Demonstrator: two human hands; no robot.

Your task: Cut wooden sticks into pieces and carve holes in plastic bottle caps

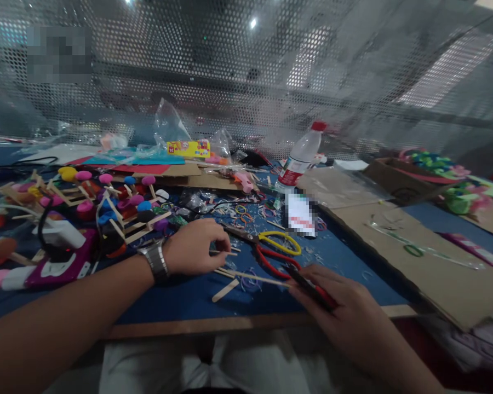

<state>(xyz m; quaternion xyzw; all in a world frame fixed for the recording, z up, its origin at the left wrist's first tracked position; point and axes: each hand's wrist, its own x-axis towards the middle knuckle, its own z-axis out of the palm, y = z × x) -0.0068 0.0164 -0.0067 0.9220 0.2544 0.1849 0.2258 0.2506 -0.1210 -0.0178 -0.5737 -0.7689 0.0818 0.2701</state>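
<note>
- Left hand [197,246]: fingers curled beside thin sticks; whether it pinches one, I cannot tell.
- Long, thin wooden stick [254,277]: on the blue table [168,306], one end at the right fingertips.
- Right hand [340,298]: closed around a red-and-black hand tool [314,289]. Lining tool and stick up seems the step in hand; the next move calls for steadying the stick.

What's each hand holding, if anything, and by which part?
Right hand: a red-and-black tool, by its red part. Left hand: curled; whether it holds anything cannot be told.
</note>
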